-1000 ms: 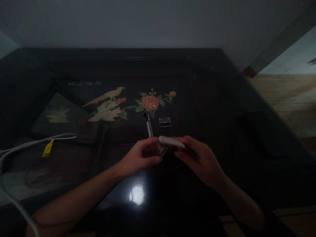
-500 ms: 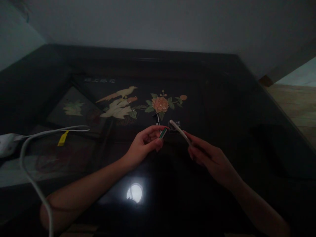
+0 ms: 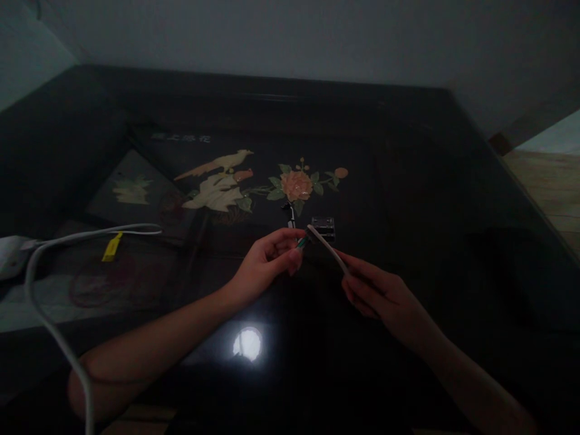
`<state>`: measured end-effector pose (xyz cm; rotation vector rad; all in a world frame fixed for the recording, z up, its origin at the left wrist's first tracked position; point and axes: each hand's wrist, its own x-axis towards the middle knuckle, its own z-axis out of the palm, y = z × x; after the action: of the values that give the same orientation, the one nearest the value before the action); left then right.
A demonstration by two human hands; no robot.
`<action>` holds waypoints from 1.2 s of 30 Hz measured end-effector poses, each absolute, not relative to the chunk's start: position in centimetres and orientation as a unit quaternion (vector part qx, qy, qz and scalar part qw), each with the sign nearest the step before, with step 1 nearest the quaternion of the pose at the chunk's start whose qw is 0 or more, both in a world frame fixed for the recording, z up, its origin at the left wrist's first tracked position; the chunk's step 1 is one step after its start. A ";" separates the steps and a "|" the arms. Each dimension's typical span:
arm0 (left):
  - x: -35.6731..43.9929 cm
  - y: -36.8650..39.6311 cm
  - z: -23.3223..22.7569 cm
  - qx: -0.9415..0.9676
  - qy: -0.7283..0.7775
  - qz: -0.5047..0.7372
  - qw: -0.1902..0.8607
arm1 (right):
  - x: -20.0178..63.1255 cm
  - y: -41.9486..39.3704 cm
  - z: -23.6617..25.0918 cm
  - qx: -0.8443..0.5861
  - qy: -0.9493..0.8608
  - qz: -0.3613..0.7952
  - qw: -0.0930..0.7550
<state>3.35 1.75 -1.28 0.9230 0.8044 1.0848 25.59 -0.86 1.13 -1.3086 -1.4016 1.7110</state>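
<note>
In dim light my left hand [image 3: 270, 261] pinches a small green and white cylinder [image 3: 301, 243], which looks like a battery. My right hand [image 3: 371, 289] holds a slim white device [image 3: 327, 248] tilted up to the left, its upper end touching the battery's tip. Just beyond them a small black battery holder [image 3: 323, 227] lies on the dark glossy table [image 3: 408, 181]. A short dark and white tool [image 3: 290, 214] lies beside it, below the painted flower.
The table top bears an inlaid bird [image 3: 217, 181] and flower [image 3: 296, 184]. A white cable [image 3: 54, 266] with a yellow tag [image 3: 110, 246] runs from a white plug [image 3: 9, 254] at the left. A dark object [image 3: 512, 266] sits at the right. Wooden floor [image 3: 548, 187] shows beyond the edge.
My hands came apart and moved forward over the table; the white device now tilts up toward the battery in my left hand. The view shifted, bringing the white plug into sight.
</note>
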 end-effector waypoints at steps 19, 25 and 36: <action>3.3 1.8 -0.7 0.413 0.395 0.452 0.684 | 25.8 -0.7 1.0 -0.471 -0.708 0.429 0.304; 3.4 1.7 -0.9 0.401 0.395 0.461 0.686 | 25.7 -1.1 1.3 -0.445 -0.705 0.466 0.297; 3.2 1.7 -0.9 0.397 0.387 0.452 0.699 | 25.9 -0.9 1.1 -0.444 -0.720 0.426 0.321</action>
<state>3.25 1.71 -0.87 0.8848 0.8619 1.0076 25.87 -0.94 1.07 -1.1655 -1.8924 1.1193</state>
